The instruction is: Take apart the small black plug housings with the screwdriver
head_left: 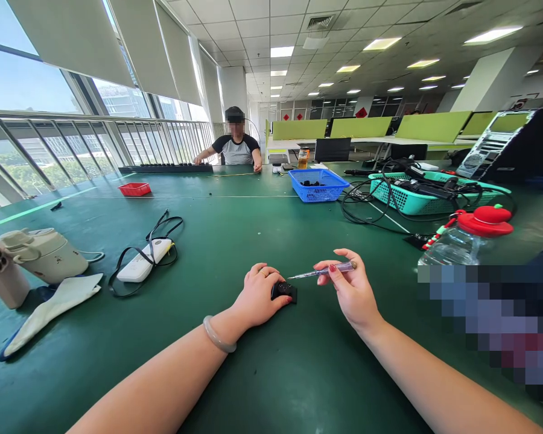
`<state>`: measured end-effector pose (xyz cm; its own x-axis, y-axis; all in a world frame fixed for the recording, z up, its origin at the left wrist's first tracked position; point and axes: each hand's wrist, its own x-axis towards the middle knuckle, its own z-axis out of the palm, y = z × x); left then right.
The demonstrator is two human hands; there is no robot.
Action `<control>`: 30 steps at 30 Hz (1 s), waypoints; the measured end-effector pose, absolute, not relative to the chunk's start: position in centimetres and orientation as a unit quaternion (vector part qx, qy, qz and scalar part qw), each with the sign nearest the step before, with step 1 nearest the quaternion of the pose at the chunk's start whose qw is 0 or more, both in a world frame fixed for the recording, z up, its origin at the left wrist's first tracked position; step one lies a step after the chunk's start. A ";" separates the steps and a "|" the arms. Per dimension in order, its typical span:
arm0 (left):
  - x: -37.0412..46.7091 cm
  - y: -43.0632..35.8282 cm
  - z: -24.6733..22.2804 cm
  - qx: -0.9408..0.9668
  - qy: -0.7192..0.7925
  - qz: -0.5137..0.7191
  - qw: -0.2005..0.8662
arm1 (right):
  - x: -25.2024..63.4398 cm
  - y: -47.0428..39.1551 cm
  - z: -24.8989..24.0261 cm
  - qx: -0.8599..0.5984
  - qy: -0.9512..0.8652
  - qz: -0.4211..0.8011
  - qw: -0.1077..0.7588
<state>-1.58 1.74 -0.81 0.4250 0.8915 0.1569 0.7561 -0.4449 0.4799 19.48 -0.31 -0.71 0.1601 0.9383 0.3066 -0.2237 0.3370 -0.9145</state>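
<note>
On the green tabletop (271, 374), my left hand (261, 296) is closed around a small black part (284, 292), with the thumb at its near edge and the fingers over its far side. The part has a dark rounded face and a flat edge on the right; its exact kind does not show. My right hand (350, 289) pinches a screwdriver (330, 271) with a clear purplish handle and a thin metal shaft. The screwdriver lies nearly level, its tip pointing left, just above and beside the black part.
To the left lie a white device with a black strap (147, 260), a pouch (54, 256), a phone (5, 274) and a cloth (54, 313). Further off are a red tray (134, 189), a blue basket (319, 191), a teal basket (416, 204) with cables, and a red-lidded bottle (455, 244). A person (238, 147) sits opposite.
</note>
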 end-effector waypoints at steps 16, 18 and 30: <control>-1.6 1.8 -1.0 0.827 0.497 0.207 0.163 | 19.4 -0.8 -0.9 -0.391 -0.585 0.341 0.624; -1.6 1.8 -1.0 0.827 0.496 0.205 0.164 | 19.4 -0.9 -0.8 -0.387 -0.589 0.339 0.623; -1.7 1.8 -1.0 0.828 0.494 0.204 0.170 | 19.7 -0.4 -1.0 -0.391 -0.572 0.356 0.627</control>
